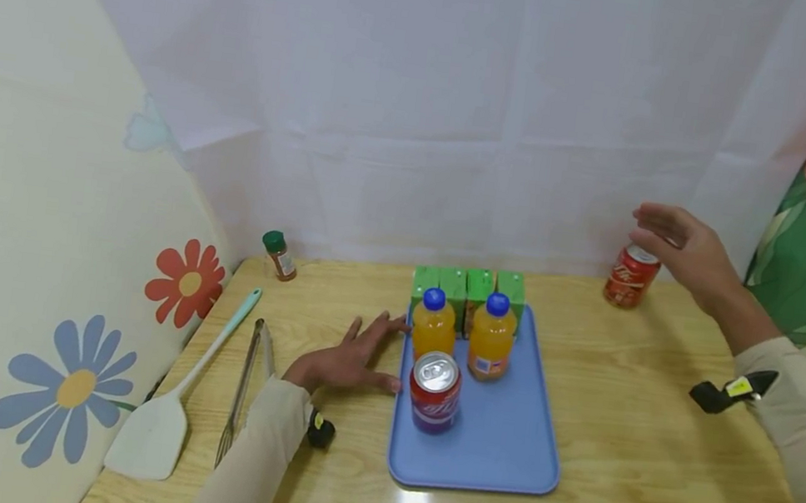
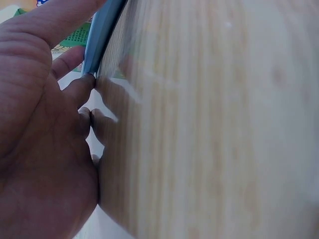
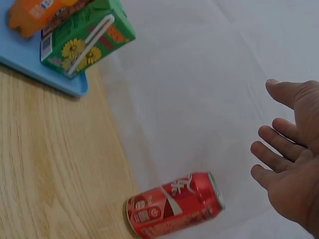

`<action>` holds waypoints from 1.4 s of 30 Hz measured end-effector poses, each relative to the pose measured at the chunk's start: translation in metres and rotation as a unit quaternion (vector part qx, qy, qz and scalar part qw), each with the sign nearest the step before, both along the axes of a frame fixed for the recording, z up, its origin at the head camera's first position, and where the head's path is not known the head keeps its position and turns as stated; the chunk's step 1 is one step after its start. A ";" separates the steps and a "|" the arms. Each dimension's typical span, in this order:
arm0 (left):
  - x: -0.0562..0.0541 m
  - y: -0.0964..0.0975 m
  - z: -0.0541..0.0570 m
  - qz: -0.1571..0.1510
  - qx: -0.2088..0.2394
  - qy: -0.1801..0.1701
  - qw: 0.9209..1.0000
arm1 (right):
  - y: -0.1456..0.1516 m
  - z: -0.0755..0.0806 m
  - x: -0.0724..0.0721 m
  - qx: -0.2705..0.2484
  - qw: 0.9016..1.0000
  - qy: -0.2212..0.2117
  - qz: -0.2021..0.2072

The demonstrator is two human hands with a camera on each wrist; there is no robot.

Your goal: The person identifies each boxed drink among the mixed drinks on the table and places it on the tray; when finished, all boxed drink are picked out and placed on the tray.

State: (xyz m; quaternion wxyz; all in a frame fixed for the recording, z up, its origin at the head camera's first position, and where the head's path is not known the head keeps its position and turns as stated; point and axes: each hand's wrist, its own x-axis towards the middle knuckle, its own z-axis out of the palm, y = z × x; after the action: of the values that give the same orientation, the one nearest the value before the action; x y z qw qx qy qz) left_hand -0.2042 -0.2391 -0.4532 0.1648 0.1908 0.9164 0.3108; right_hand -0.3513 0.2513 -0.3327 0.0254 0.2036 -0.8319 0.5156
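Note:
My left hand [image 1: 352, 358] rests on the table with fingers spread, thumb and fingertips at the left edge of the blue tray [image 1: 500, 448]. On that tray stand several green drink cartons [image 1: 482, 286] along the back, two orange juice bottles [image 1: 492, 338] with blue caps, and a red soda can [image 1: 435, 394] at the front left. Over at the back right, my right hand [image 1: 690, 249] is raised above a second red soda can [image 1: 630, 278], which stands upright on the table. The right wrist view shows this hand [image 3: 289, 149] with relaxed fingers, apart from the can [image 3: 174, 206] and holding nothing.
Left of the tray lie metal tongs [image 1: 242, 391] and a white spatula [image 1: 150, 434] with a pale green handle. A small spice jar [image 1: 280, 256] with a green lid stands at the back left. White cloth [image 1: 389, 116] hangs behind the table [image 1: 617, 479].

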 end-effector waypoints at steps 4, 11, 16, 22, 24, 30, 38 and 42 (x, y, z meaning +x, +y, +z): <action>0.000 -0.001 0.000 0.001 -0.002 -0.001 1.000 | 0.008 -0.006 -0.006 0.019 1.000 -0.014 -0.014; 0.000 -0.002 -0.003 0.002 -0.007 -0.007 1.000 | 0.017 -0.022 -0.018 0.028 0.997 -0.068 -0.034; 0.001 -0.003 -0.005 0.001 -0.003 -0.005 1.000 | 0.020 -0.037 -0.027 0.029 0.996 -0.081 -0.037; 0.002 -0.002 -0.002 0.004 -0.004 -0.002 1.000 | 0.019 -0.058 -0.036 0.038 0.995 -0.088 -0.035; 0.003 -0.002 -0.002 0.003 -0.001 -0.004 1.000 | 0.018 -0.066 -0.036 0.037 0.995 -0.087 -0.039; 0.004 -0.001 -0.003 0.004 -0.006 -0.011 1.000 | 0.015 -0.083 -0.037 -0.001 0.995 -0.094 -0.041; 0.005 0.001 0.000 0.010 -0.007 -0.010 1.000 | 0.011 -0.088 -0.035 -0.016 0.992 -0.112 -0.059; 0.005 0.001 -0.001 0.005 -0.006 -0.005 1.000 | 0.009 -0.087 -0.034 -0.016 0.991 -0.112 -0.067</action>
State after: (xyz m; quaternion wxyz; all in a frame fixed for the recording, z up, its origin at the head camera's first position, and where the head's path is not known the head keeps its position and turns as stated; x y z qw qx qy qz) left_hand -0.1990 -0.2378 -0.4538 0.1685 0.1838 0.9183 0.3074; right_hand -0.3850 0.2607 -0.4201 -0.0307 0.0881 -0.8328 0.5457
